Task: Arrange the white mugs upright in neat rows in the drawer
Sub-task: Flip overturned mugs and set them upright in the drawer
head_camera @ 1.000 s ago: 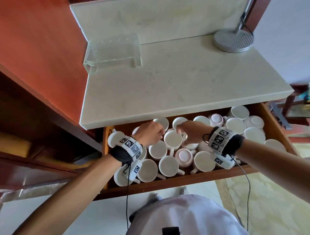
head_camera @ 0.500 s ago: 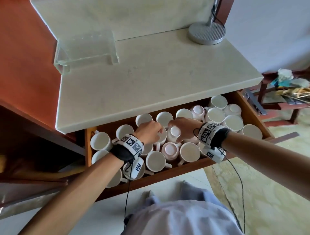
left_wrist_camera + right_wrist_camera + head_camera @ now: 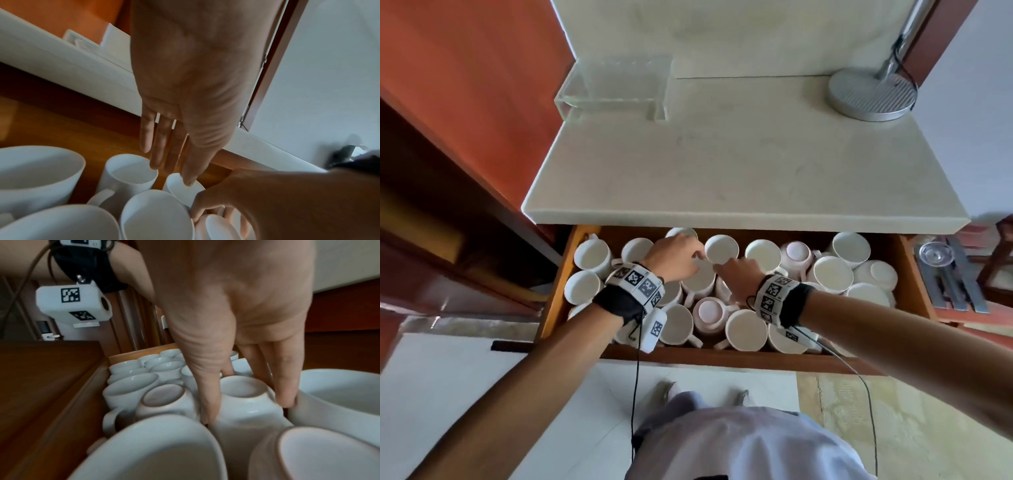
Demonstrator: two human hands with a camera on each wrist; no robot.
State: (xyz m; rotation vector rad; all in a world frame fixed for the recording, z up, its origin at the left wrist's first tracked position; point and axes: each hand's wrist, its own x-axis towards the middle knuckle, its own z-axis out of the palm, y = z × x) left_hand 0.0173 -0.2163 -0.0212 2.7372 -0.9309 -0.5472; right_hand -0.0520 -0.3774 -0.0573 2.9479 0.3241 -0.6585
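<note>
Drawer: wooden drawer (image 3: 553, 301) stood pulled out below the desk (image 3: 739, 171), packed with white mugs, most mouth-up, several base-up.
Left hand: left hand (image 3: 676, 255) hung over the back row at about 11 o'clock in the drawer; the left wrist view showed its fingers (image 3: 162, 146) straight and relaxed, tips just above or touching a mug rim. It held nothing.
Right hand: right hand (image 3: 739, 277) sat near the drawer's centre; the right wrist view showed thumb and fingers (image 3: 286, 386) reaching down either side of an inverted mug (image 3: 244, 402), pinching its body.
Other inverted mugs: one (image 3: 709, 312) lay just toward 6 o'clock of the right hand, another (image 3: 795, 251) at about 1 o'clock.
Judged step: lifting the pinched mug to turn it upright.
Risk: neighbours pressed close on all sides, so the lift could snag a handle or knock a rim and chip it; smooth glaze and a fingertip-only grip could let it slip mid-turn.
Elsewhere: clear tray (image 3: 616, 89) and lamp base (image 3: 871, 94) stood at the desk's 12 o'clock edge.
</note>
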